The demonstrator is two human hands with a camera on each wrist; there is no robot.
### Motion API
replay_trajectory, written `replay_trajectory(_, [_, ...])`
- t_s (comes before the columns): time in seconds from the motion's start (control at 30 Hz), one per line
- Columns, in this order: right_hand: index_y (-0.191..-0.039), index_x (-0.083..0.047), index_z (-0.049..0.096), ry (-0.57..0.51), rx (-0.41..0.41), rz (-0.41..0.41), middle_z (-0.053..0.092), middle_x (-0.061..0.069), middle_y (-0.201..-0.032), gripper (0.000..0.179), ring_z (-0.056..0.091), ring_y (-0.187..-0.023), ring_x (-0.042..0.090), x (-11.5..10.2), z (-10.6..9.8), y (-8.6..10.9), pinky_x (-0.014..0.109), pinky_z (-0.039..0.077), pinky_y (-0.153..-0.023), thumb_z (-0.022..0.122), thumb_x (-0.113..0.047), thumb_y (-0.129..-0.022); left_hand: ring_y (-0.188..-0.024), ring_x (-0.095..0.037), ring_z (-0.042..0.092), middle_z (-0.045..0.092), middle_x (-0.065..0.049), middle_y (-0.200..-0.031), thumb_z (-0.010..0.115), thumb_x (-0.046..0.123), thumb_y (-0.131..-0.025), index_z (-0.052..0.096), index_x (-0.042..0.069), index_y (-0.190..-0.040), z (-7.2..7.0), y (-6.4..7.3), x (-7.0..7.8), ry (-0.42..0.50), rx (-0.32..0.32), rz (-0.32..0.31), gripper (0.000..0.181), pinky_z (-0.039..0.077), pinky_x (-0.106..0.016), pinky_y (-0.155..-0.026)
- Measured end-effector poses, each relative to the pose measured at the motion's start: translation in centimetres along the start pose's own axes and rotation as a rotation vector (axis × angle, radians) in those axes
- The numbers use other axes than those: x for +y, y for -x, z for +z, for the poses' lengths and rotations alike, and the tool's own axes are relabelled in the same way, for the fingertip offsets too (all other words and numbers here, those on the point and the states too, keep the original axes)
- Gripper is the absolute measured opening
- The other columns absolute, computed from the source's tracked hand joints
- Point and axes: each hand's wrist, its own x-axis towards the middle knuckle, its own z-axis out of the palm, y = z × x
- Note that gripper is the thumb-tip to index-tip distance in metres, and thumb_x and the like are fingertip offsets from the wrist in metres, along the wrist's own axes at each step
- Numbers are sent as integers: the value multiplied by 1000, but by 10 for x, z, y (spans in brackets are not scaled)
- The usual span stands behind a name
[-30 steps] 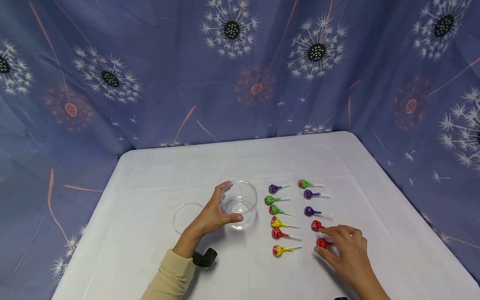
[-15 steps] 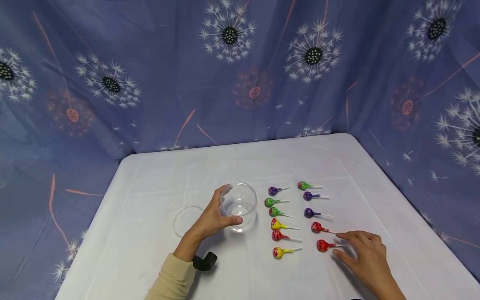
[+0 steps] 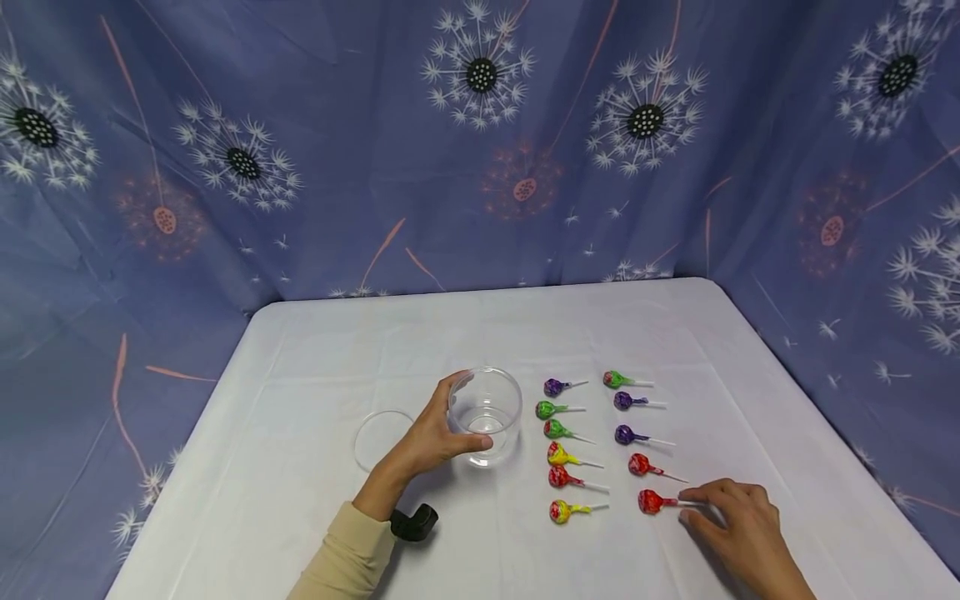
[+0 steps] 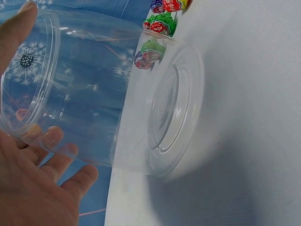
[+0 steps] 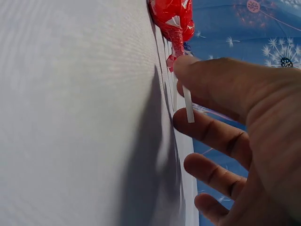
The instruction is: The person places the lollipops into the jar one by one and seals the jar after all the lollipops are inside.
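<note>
Red lollipop (image 3: 650,502) lies at the near end of the right column on the tabletop (image 3: 322,358). Right hand (image 3: 735,525) just shifted from the other red lollipop (image 3: 638,464), now let go just beyond, to this one; fingers pinch its stick (image 5: 188,103). Work apparently moves on to the near one. Left hand (image 3: 431,440) grips the clear jar (image 3: 487,404), left of the lollipops.

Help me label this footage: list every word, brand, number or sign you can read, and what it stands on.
No text is readable.
Green lollipop, left wrist view: white marks on red, too small and blurred to read.
Red lollipop, right wrist view: pale patches, nothing legible.
Other lollipops: too small to read.
Clear cup: no lettering seen.
Curtain: dandelion print, no lettering seen.
</note>
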Motion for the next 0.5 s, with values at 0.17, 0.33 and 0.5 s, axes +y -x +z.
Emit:
replay_trajectory(0.17, [-94,-13,73,-16,-27,18,62,8,-96,18,40,-99,34,1,2,-2,51,27,-84,75,-16,-76,-141,-26,28,31,-5,-152,87,29,-65,27,31,-144,-1,0,-1,-13,1,16,99,24,-54,-114])
replay_trajectory(0.33, [-92,-14,74,-12,-21,23,61,7,-94,15,41,-97,32,2,4,-4,49,27,-81,74,-13,-77,-142,-26,28,31,-6,-152,87,28,-65,27,30,-144,-2,1,-1,-11,1,19,99,23,-53,-114])
replay_trajectory(0.5, [-89,-15,74,4,6,0,60,5,-91,13,42,-95,31,3,5,-3,47,27,-79,75,-12,-76,-141,-27,30,31,-5,-151,87,33,-65,27,31,-144,-2,2,-2,-21,3,13,99,25,-53,-113])
